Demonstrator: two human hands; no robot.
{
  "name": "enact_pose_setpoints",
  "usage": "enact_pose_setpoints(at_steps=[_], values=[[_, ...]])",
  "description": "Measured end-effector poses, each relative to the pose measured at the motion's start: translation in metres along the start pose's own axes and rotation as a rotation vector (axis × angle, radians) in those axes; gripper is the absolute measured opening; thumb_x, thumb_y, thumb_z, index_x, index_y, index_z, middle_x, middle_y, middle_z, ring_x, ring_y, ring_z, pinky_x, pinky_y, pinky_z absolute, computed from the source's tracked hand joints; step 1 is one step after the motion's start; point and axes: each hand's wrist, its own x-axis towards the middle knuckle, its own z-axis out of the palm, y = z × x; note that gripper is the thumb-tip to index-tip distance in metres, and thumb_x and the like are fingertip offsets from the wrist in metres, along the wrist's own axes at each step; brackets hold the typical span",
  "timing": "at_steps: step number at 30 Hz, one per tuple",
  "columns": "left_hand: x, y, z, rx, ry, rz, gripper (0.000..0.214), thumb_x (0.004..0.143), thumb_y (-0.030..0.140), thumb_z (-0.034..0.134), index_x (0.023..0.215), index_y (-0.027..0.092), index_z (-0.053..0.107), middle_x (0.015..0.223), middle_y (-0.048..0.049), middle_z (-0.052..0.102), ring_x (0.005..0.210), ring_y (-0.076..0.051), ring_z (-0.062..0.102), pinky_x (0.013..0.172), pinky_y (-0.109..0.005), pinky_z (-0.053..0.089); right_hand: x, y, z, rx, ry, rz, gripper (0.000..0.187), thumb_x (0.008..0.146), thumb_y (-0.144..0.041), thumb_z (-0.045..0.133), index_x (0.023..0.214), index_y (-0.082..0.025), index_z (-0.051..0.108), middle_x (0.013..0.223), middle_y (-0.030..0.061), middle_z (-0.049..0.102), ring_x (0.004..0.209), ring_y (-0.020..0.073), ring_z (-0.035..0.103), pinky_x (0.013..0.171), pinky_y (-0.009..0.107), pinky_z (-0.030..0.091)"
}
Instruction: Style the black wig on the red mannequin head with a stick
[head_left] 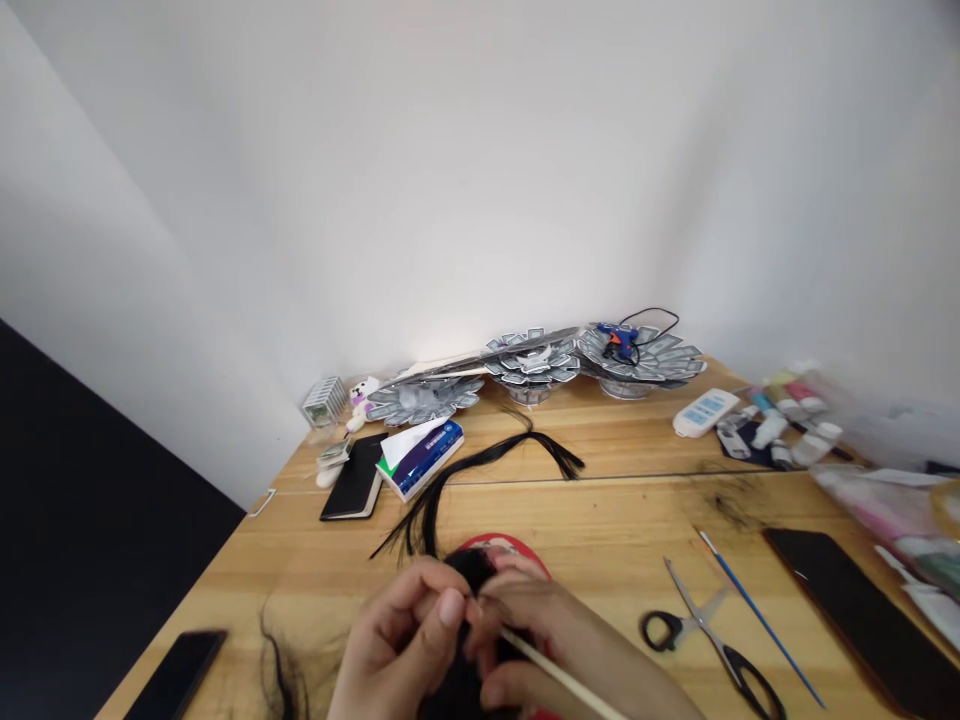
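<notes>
My left hand (pixel 405 635) is pinched, thumb against forefinger, just above a mass of black hair (pixel 463 568). Whatever sits between those fingertips is too small to make out. My right hand (pixel 551 625) meets it fingertip to fingertip, its fingers curled round a thin pale stick (pixel 566 678) that slants down to the lower right. Under the hair, the rim of a round red piece (pixel 502 543) shows; the rest is covered by my hands. A long lock of black hair (pixel 487 455) lies on the table beyond.
Open scissors (pixel 701 622), a blue-handled brush (pixel 761 605) and a dark flat board (pixel 862 620) lie to the right. A phone (pixel 176 675) and loose hair (pixel 281 670) are left. Farther back are a tissue pack (pixel 431 462), a black notebook (pixel 358 480) and a glue gun (pixel 619 340).
</notes>
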Motion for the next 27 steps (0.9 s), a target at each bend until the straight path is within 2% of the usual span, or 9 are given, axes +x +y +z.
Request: enact_pose_setpoints(at_steps=[1, 3, 5, 9, 12, 15, 19, 24, 27], values=[[0.003, -0.002, -0.007, -0.036, 0.021, -0.002, 0.052, 0.065, 0.066, 0.081, 0.068, 0.015, 0.067, 0.051, 0.0067, 0.042, 0.044, -0.002, 0.022, 0.044, -0.015, 0.019, -0.001, 0.004, -0.004, 0.037, 0.002, 0.043, 0.022, 0.071, -0.042, 0.082, 0.072, -0.022, 0.073, 0.076, 0.0011, 0.071, 0.078, 0.0213, 0.066, 0.075, 0.03, 0.05], [0.009, -0.007, -0.021, -0.07, 0.077, 0.023, 0.049, 0.067, 0.063, 0.081, 0.072, 0.017, 0.066, 0.053, 0.0089, 0.035, 0.044, -0.003, 0.022, 0.043, -0.014, 0.022, -0.006, 0.011, -0.019, 0.072, 0.069, 0.083, 0.031, 0.082, -0.046, 0.069, 0.066, -0.02, 0.067, 0.061, -0.0022, 0.061, 0.057, 0.0147, 0.056, 0.057, 0.025, 0.043], [0.015, -0.012, -0.033, -0.067, 0.109, 0.041, 0.046, 0.07, 0.06, 0.08, 0.074, 0.018, 0.065, 0.054, 0.0092, 0.033, 0.045, -0.004, 0.023, 0.043, -0.014, 0.024, -0.014, 0.017, -0.038, 0.09, 0.18, 0.094, 0.035, 0.085, -0.049, 0.065, 0.066, -0.02, 0.063, 0.058, -0.004, 0.056, 0.054, 0.0123, 0.048, 0.054, 0.024, 0.036], [0.021, -0.017, -0.042, -0.003, 0.141, 0.051, 0.044, 0.072, 0.06, 0.079, 0.074, 0.018, 0.065, 0.053, 0.0083, 0.036, 0.046, -0.005, 0.025, 0.042, -0.013, 0.025, -0.032, 0.021, -0.072, 0.109, 0.345, 0.095, 0.038, 0.08, -0.052, 0.071, 0.064, -0.019, 0.062, 0.059, -0.0032, 0.056, 0.055, 0.0126, 0.043, 0.054, 0.025, 0.031], [0.023, -0.017, -0.041, 0.287, 0.154, 0.133, 0.043, 0.074, 0.062, 0.074, 0.076, 0.02, 0.067, 0.063, 0.0029, 0.054, 0.057, -0.01, 0.045, 0.051, -0.015, 0.038, -0.038, 0.024, -0.085, 0.14, 0.448, 0.095, 0.039, 0.08, -0.054, 0.071, 0.065, -0.019, 0.061, 0.056, -0.0048, 0.053, 0.052, 0.0119, 0.041, 0.053, 0.026, 0.03], [0.028, -0.024, -0.041, 0.623, 0.039, 0.188, 0.042, 0.083, 0.062, 0.061, 0.081, 0.022, 0.069, 0.083, -0.0036, 0.068, 0.081, -0.02, 0.061, 0.068, -0.023, 0.048, -0.038, 0.033, -0.091, 0.159, 0.549, 0.094, 0.039, 0.083, -0.05, 0.071, 0.063, -0.019, 0.058, 0.054, -0.0066, 0.05, 0.053, 0.0112, 0.043, 0.055, 0.025, 0.033], [0.031, -0.041, -0.044, 0.751, -0.117, 0.105, 0.033, 0.091, 0.051, 0.052, 0.093, 0.024, 0.071, 0.099, -0.0044, 0.075, 0.092, -0.023, 0.068, 0.08, -0.027, 0.049, -0.036, 0.055, -0.097, 0.183, 0.624, 0.123, 0.038, 0.091, -0.041, 0.067, 0.063, -0.019, 0.055, 0.054, -0.0087, 0.048, 0.052, 0.0107, 0.049, 0.056, 0.025, 0.041], [0.026, -0.049, -0.044, 0.818, -0.242, 0.041, 0.03, 0.092, 0.043, 0.052, 0.076, 0.022, 0.068, 0.06, 0.0012, 0.066, 0.062, -0.019, 0.065, 0.062, -0.023, 0.047, -0.035, 0.08, -0.103, 0.184, 0.657, 0.148, 0.023, 0.097, -0.036, 0.062, 0.09, -0.015, 0.066, 0.081, -0.0013, 0.067, 0.065, 0.0135, 0.065, 0.063, 0.031, 0.055], [0.023, -0.046, -0.042, 0.852, -0.282, 0.03, 0.029, 0.093, 0.041, 0.052, 0.079, 0.022, 0.069, 0.061, 0.0016, 0.066, 0.061, -0.018, 0.063, 0.06, -0.022, 0.044, -0.032, 0.088, -0.106, 0.163, 0.683, 0.16, 0.023, 0.097, -0.036, 0.061, 0.105, -0.015, 0.066, 0.097, 0.0031, 0.07, 0.076, 0.0167, 0.069, 0.069, 0.035, 0.058]])
